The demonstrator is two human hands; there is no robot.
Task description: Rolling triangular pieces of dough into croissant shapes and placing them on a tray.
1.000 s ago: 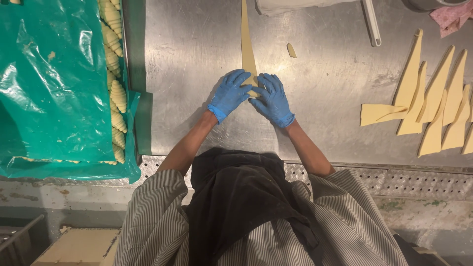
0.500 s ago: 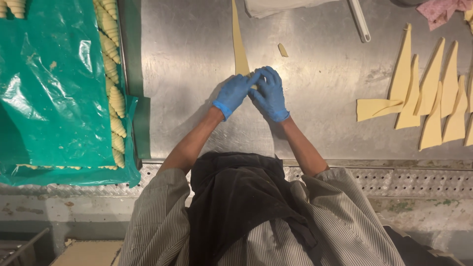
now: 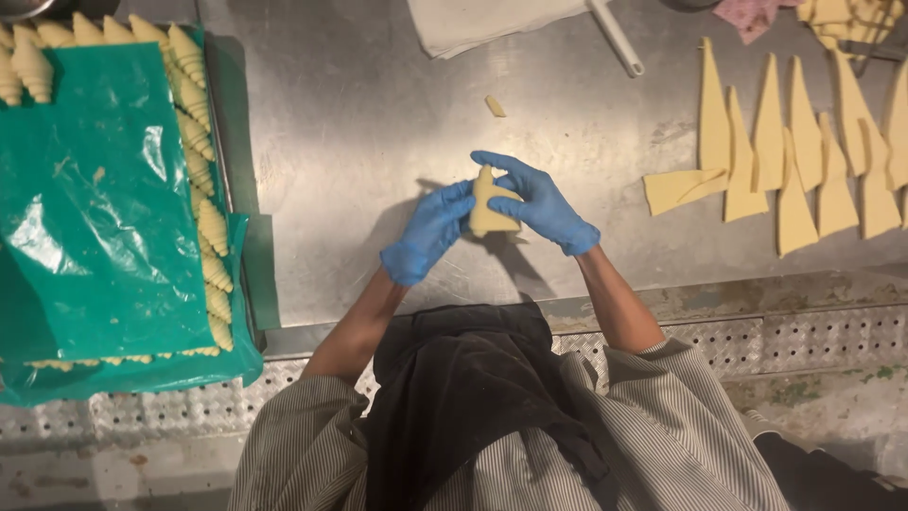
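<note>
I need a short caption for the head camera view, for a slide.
Two blue-gloved hands, left hand and right hand, hold a rolled dough piece above a steel table.

Blue gloves, pale-yellow dough — green plastic sheet, grey-striped sleeves

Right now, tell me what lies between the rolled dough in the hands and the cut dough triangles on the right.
Only bare steel table separates the rolled dough from the dough triangles, as the head view shows.

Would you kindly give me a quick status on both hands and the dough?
Left hand and right hand, blue-gloved, both in grip on the pale rolled dough piece. Held above the steel table. Nothing in the way.
</note>
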